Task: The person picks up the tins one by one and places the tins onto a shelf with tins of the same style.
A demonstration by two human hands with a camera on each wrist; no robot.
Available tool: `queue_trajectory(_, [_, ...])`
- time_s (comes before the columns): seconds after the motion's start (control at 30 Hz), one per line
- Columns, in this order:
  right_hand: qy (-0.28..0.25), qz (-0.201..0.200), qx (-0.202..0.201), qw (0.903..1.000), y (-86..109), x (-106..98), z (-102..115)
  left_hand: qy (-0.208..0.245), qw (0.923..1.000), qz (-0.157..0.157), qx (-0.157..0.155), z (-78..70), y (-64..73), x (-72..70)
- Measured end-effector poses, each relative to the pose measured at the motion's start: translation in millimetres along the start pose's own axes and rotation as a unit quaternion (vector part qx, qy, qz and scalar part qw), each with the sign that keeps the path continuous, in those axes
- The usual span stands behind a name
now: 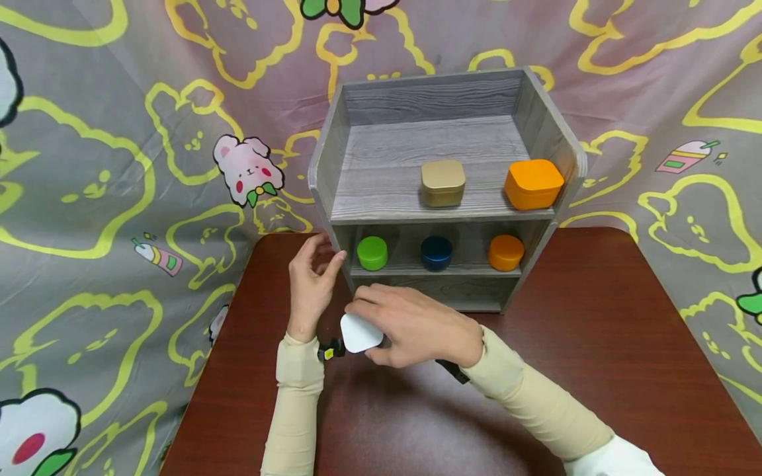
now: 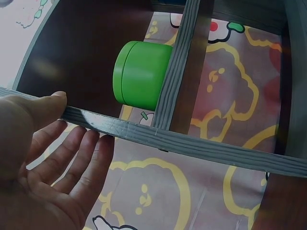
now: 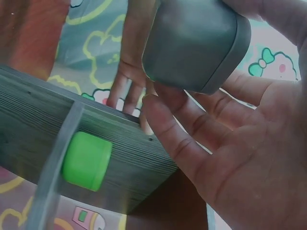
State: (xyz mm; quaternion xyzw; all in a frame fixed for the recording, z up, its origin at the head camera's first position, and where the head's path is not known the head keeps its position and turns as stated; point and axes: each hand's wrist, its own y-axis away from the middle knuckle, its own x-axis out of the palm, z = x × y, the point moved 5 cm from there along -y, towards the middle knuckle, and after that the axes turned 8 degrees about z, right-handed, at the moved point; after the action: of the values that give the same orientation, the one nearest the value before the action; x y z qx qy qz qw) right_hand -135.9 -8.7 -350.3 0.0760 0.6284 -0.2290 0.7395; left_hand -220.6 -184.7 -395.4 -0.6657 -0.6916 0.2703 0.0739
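Note:
My right hand point(image 1: 417, 324) holds a small white lidded box point(image 1: 360, 332) with rounded corners, in front of the grey wooden shelf unit point(image 1: 387, 145). Seen from the right wrist, the same box point(image 3: 192, 45) looks grey in shadow, with a lid seam near one end. My left hand point(image 1: 312, 284) is at the unit's left side panel point(image 2: 129, 130). Its thumb point(image 2: 58, 98) lies on the inner side of that panel and the fingers are on the outer side. Closest to this hand inside the unit is a round green jar point(image 1: 372, 253).
On the middle shelf are also a dark blue jar point(image 1: 436, 253) and a round orange jar point(image 1: 506, 252). The top level bears a gold box point(image 1: 443, 183) and an orange box point(image 1: 534, 184). All this stands on a brown table point(image 1: 595, 344), against a patterned cloth point(image 1: 196, 132).

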Motion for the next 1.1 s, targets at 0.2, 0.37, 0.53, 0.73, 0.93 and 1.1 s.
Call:
queue_trajectory(0.2, [0.001,-0.003,-0.008,1.0000,-1.4,-13,2,-0.004,1.0000,-0.002,0.004,-0.9,-0.4,-0.5])
queue_trajectory(0.37, [-0.005,-0.001,-0.009,0.9999,-3.3,-24,3,-0.005,1.0000,0.000,0.006,1.9,0.4,-0.6])
queue_trajectory(0.53, [-0.001,-0.005,-0.014,0.9999,-5.1,-35,4,-0.005,1.0000,0.004,0.007,1.2,1.2,-0.5])
queue_trajectory(0.73, [0.001,-0.019,-0.015,0.9997,-7.2,-48,5,-0.013,0.9999,0.007,0.006,-1.4,1.5,-0.4])
queue_trajectory(0.93, [-0.005,-0.014,-0.018,0.9997,-10.4,-57,5,-0.016,0.9998,0.010,0.003,-1.8,1.2,0.3])
queue_trajectory(1.1, [-0.013,-0.022,-0.018,0.9995,-14.1,-69,3,-0.003,0.9999,0.013,-0.007,-0.8,1.4,0.5])
